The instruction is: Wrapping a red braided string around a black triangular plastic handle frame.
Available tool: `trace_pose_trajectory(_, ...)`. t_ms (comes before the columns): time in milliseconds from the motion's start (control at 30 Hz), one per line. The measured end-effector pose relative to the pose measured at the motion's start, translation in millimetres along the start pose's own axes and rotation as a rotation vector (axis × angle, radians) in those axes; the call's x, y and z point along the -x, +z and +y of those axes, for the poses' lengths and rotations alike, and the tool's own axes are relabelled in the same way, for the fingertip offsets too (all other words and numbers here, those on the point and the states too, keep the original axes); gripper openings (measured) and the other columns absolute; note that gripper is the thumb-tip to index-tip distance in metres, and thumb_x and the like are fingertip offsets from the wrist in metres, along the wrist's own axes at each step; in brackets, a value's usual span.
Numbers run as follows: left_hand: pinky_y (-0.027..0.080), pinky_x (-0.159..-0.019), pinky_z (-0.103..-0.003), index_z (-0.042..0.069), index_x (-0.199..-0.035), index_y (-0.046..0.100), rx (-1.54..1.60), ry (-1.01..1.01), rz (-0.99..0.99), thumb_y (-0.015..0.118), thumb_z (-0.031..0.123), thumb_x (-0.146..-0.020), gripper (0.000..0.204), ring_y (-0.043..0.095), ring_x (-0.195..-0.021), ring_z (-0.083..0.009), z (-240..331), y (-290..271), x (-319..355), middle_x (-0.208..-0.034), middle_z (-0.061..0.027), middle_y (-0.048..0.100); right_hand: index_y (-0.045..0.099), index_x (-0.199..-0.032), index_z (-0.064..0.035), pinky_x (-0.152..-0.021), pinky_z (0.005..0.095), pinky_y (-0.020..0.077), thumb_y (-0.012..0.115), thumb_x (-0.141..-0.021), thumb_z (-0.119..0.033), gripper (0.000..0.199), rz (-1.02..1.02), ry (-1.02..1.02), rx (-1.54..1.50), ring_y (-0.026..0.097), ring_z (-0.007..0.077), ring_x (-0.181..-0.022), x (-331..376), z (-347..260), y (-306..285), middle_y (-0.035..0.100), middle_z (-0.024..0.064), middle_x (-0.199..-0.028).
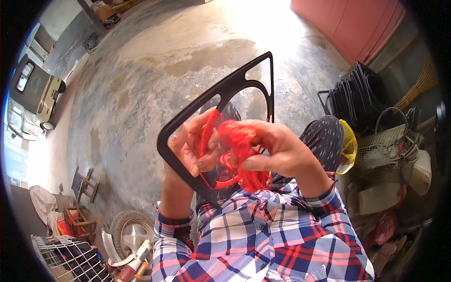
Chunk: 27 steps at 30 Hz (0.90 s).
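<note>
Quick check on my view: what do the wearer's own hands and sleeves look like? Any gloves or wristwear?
Both the left hand and the right hand are bare, with no gloves, and no watch or band shows at either wrist. The left sleeve and right sleeve are plaid in white, navy blue and red, ending partway along the forearms.

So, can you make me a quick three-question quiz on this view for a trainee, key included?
1. Which of the person's hands holds the loose bundle of red cord?
2. True or false: part of the black frame is wrapped in tight red coils.
3. What shows among the things at the lower left of the view? A) a television; B) a wheel; C) a potted plant.

Key: 1. The right hand. 2. True. 3. B.
</note>
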<state>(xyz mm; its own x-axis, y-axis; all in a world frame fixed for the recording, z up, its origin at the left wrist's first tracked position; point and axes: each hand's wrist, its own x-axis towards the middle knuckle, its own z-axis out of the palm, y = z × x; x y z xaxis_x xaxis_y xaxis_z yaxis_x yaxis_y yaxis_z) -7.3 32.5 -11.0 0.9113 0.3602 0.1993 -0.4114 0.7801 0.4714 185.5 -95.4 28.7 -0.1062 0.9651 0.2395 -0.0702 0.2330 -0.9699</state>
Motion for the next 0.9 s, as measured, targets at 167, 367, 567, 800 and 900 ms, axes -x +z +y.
trace_pose_trajectory(167,0.043,-0.104,-0.041,-0.004,-0.144,0.037,-0.084,0.047,0.076,0.041,0.062,-0.094,0.082,0.052,-0.126,-0.031,-18.7,11.1,-8.8,-0.138,-0.0237,0.049,0.053,-0.105,-0.0011,-0.063,0.0296,0.0509,0.08,-0.077,-0.016,0.041,0.163,0.009,0.393,0.066,0.0166,-0.067,-16.1,-14.8,9.1,0.067,0.0123,-0.076)
trace_pose_trajectory(367,0.041,-0.042,-0.024,-0.001,-0.133,0.049,-0.474,0.156,0.362,0.061,0.055,-0.089,0.072,0.059,-0.06,-0.0135,-29.7,43.0,-24.8,-0.103,-0.015,0.066,0.062,-0.095,-0.0057,-0.061,0.0369,0.0523,0.076,-0.076,-0.017,0.027,0.438,-0.322,0.825,0.067,0.0312,-0.067,-26.4,-0.3,16.7,0.066,0.0126,-0.075)
trace_pose_trajectory(567,0.028,-0.037,-0.02,0.0,-0.136,0.049,-0.366,0.016,0.448,0.055,0.052,-0.094,0.067,0.044,-0.046,-0.0034,-19.0,28.3,-20.6,-0.084,-0.0035,0.066,0.068,-0.095,-0.0017,-0.071,0.0354,0.0529,0.069,-0.078,-0.01,0.019,0.451,-0.591,0.654,0.067,0.0291,-0.08,-25.3,-9.3,0.0,0.067,0.0159,-0.089)
trace_pose_trajectory(800,0.037,-0.057,-0.033,0.001,-0.133,0.051,-0.411,0.194,0.439,0.051,0.051,-0.096,0.062,0.052,-0.068,-0.016,-5.1,18.8,-10.8,-0.098,-0.0107,0.065,0.06,-0.112,-0.0004,-0.08,0.0313,0.0479,0.052,-0.097,-0.032,0.036,-0.258,-0.223,-0.824,0.059,0.0133,-0.09,-39.1,-62.6,86.0,0.063,0.0089,-0.1)
trace_pose_trajectory(900,0.041,-0.066,-0.039,0.001,-0.132,0.052,-0.424,0.244,0.432,0.049,0.05,-0.097,0.06,0.055,-0.078,-0.0214,-3.4,17.4,-5.3,-0.104,-0.0138,0.064,0.063,-0.101,-0.0002,-0.076,0.0306,0.0482,0.053,-0.095,-0.032,0.034,-0.723,-0.277,-0.856,0.059,0.0127,-0.084,-27.8,-36.5,142.6,0.064,0.0094,-0.092)
